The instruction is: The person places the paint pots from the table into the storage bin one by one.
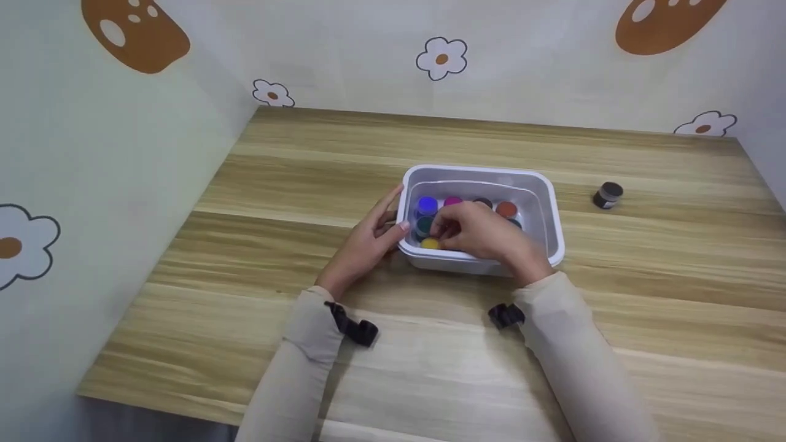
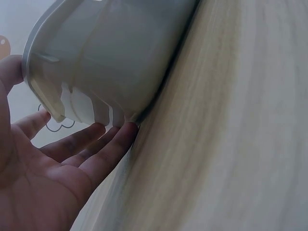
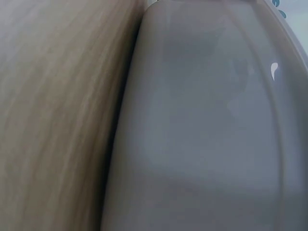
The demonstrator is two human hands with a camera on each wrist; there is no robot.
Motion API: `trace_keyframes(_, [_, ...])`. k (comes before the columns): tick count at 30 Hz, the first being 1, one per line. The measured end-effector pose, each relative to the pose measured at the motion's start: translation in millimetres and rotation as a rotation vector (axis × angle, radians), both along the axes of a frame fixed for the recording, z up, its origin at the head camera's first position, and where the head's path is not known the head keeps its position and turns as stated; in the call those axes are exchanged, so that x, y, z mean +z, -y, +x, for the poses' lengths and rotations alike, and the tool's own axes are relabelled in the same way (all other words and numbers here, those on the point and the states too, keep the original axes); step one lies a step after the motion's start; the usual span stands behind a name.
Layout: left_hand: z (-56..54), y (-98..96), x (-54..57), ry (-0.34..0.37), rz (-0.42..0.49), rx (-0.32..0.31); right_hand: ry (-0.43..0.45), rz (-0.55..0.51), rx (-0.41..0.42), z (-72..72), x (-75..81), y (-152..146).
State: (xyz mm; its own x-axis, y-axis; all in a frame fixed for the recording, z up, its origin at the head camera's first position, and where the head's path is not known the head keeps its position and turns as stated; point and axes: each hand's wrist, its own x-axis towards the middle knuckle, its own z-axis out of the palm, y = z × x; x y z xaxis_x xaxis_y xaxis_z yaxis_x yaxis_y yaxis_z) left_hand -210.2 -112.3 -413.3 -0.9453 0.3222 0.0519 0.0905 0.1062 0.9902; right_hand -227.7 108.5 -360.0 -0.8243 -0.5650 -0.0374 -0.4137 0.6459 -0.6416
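A white plastic tub stands on the table with several small, colour-lidded jars inside. My left hand rests at its left end, thumb and index finger touching the rim. In the left wrist view the fingers lie fairly straight against the outer wall, palm away from it. Reaching over the front rim, my right hand has curled fingers at the yellow-lidded jar and appears to pinch it; the exact contact is partly hidden. Behind that jar are a green-lidded jar and a blue-lidded jar.
Magenta and orange-red lids show along the tub's back side. To the right of the tub, a black-lidded jar stands on the wooden table. Walls border the table's back and sides.
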Motion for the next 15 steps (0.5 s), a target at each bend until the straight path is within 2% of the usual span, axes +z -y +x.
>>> trace_keyframes(6, [-0.5,-0.6,-1.0,0.001,-0.023,0.007,-0.058,-0.015,0.009,1.6,3.7,-2])
trace_keyframes(9, [0.2,-0.2,-0.2,0.005,-0.027,0.012,-0.087,-0.060,-0.012,1.0,10.7,-8])
trace_keyframes(12, [0.5,0.2,1.0,0.012,-0.039,0.019,-0.108,-0.126,-0.082,0.5,24.0,-25])
trace_keyframes(15, [-0.2,0.4,1.7,0.019,-0.048,0.021,-0.167,-0.183,-0.206,1.6,39.7,-52])
